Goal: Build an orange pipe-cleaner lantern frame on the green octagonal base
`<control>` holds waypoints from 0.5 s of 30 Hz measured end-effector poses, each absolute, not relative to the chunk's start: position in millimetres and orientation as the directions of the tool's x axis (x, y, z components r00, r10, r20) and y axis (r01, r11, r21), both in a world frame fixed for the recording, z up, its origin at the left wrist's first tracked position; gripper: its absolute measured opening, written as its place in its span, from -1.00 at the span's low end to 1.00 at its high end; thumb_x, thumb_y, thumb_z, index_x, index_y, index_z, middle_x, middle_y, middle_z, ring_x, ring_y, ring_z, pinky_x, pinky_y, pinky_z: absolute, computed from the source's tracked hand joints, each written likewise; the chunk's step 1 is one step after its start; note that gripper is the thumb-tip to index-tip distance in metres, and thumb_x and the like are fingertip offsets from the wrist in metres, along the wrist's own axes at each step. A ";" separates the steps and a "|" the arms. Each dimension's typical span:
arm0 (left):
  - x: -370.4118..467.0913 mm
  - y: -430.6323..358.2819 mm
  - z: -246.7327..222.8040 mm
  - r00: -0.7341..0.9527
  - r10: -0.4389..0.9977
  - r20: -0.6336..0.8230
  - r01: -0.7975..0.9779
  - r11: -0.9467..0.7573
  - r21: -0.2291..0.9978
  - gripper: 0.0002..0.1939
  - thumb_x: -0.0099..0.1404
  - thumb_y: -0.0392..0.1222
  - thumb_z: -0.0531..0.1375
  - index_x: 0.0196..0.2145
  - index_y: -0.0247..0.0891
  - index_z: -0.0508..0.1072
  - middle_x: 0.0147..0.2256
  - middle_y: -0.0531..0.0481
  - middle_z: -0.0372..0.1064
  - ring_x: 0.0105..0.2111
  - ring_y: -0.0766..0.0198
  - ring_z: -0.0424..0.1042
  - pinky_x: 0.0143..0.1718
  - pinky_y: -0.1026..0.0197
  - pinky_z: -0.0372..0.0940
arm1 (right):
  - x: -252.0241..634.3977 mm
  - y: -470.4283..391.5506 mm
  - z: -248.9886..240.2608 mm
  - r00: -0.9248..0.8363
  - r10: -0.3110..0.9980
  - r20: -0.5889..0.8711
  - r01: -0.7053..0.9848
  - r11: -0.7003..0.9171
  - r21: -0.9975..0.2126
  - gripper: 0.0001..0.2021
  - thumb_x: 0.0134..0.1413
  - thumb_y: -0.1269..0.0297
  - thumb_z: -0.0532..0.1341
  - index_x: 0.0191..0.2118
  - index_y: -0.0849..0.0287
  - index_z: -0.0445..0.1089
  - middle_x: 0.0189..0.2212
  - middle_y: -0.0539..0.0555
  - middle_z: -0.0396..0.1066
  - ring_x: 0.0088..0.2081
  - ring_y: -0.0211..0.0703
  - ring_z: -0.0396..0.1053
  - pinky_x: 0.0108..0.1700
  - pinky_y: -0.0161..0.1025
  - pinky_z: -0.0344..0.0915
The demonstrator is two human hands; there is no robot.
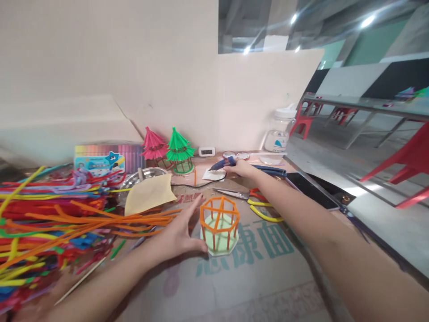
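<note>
I am bracing the orange frame (219,223) w/ left hand (179,232), fingers spread; right hand (241,169) is gripping the glue gun (221,164). Frame may tip if pushed.

Both arms were stretched forward; the left hand (181,232) was open with fingers spread, the right hand (241,169) was closed in a grip.

Fuzzy pipe-cleaner cage (219,219) on a matt foam base (219,241); beside the cage, matt cardboard (254,277), glossy metal bowl (142,176).
</note>
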State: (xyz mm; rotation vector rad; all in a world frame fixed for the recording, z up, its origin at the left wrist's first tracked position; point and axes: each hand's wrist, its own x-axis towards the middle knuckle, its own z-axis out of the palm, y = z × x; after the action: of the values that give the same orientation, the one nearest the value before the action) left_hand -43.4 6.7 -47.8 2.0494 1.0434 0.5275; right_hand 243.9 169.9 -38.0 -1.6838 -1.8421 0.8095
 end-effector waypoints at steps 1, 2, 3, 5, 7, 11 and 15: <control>-38.9 3.2 -49.3 0.576 0.817 0.016 0.500 -0.368 0.784 0.29 -0.03 0.07 0.47 0.43 -0.13 -0.25 0.42 -0.27 -0.26 0.40 -0.20 -0.21 0.37 -0.24 -0.18 | 242.4 171.5 -42.1 -0.110 0.993 -0.031 0.701 0.056 -0.711 -0.69 0.25 0.16 0.24 0.00 0.24 0.42 -0.07 0.12 0.46 -0.13 -0.09 0.46 -0.10 -0.09 0.44; -34.8 0.4 -49.1 0.571 0.821 0.018 0.503 -0.368 0.782 0.29 -0.02 0.08 0.46 0.43 -0.15 -0.25 0.42 -0.27 -0.26 0.40 -0.20 -0.21 0.37 -0.24 -0.18 | 241.7 172.4 -45.3 -0.117 0.993 -0.034 0.713 0.060 -0.698 -0.68 0.27 0.16 0.22 0.05 0.23 0.38 -0.02 0.13 0.42 -0.09 -0.07 0.44 -0.07 -0.04 0.44; -31.5 -1.8 -48.1 0.565 0.825 0.033 0.503 -0.375 0.779 0.27 -0.01 0.09 0.45 0.42 -0.15 -0.23 0.41 -0.27 -0.22 0.40 -0.20 -0.18 0.37 -0.24 -0.18 | 241.9 172.7 -47.5 -0.119 0.992 -0.033 0.725 0.064 -0.685 -0.67 0.28 0.17 0.21 0.08 0.21 0.35 0.02 0.15 0.39 -0.06 -0.06 0.43 -0.05 -0.01 0.44; -26.6 -4.4 -45.6 0.571 0.818 0.069 0.488 -0.406 0.773 0.15 0.03 0.09 0.43 0.40 -0.16 -0.11 0.37 -0.27 -0.04 0.36 -0.20 -0.05 0.36 -0.24 -0.12 | 244.2 171.6 -49.9 -0.113 0.994 -0.009 0.745 0.078 -0.662 -0.66 0.28 0.17 0.21 0.09 0.21 0.35 0.04 0.16 0.38 -0.04 -0.05 0.42 -0.04 0.01 0.43; -23.5 -5.6 -44.4 0.584 0.805 0.100 0.468 -0.435 0.769 -0.02 0.08 0.08 0.40 0.34 -0.15 0.07 0.27 -0.23 0.18 0.28 -0.17 0.15 0.32 -0.22 0.00 | 248.1 168.6 -50.8 -0.098 0.995 0.037 0.760 0.098 -0.643 -0.66 0.28 0.17 0.21 0.08 0.21 0.36 0.03 0.16 0.39 -0.03 -0.05 0.42 -0.02 0.02 0.42; -20.2 -7.7 -44.8 0.582 0.801 0.142 0.476 -0.477 0.739 -0.19 0.11 0.05 0.39 0.25 -0.15 0.22 0.13 -0.17 0.34 0.15 -0.10 0.32 0.22 -0.13 0.19 | 255.5 160.5 -51.9 -0.064 0.990 0.122 0.773 0.127 -0.622 -0.60 0.16 0.15 0.31 0.06 0.22 0.40 -0.03 0.16 0.48 -0.03 -0.05 0.44 0.05 -0.08 0.35; -19.4 -9.9 -45.6 0.566 0.812 0.147 0.532 -0.495 0.687 -0.19 0.06 0.05 0.42 0.22 -0.12 0.25 0.09 -0.12 0.37 0.07 -0.06 0.37 0.15 -0.07 0.25 | 261.3 153.3 -52.5 -0.038 0.984 0.172 0.787 0.135 -0.602 -0.56 0.10 0.18 0.34 0.07 0.22 0.41 -0.05 0.17 0.53 -0.05 -0.07 0.47 0.02 -0.20 0.33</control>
State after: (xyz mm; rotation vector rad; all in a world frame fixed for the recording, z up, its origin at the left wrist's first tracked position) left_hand -19.4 -9.9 -45.6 2.2106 1.0715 0.6192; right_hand 261.3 153.3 -52.5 -1.6976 -1.8716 0.4693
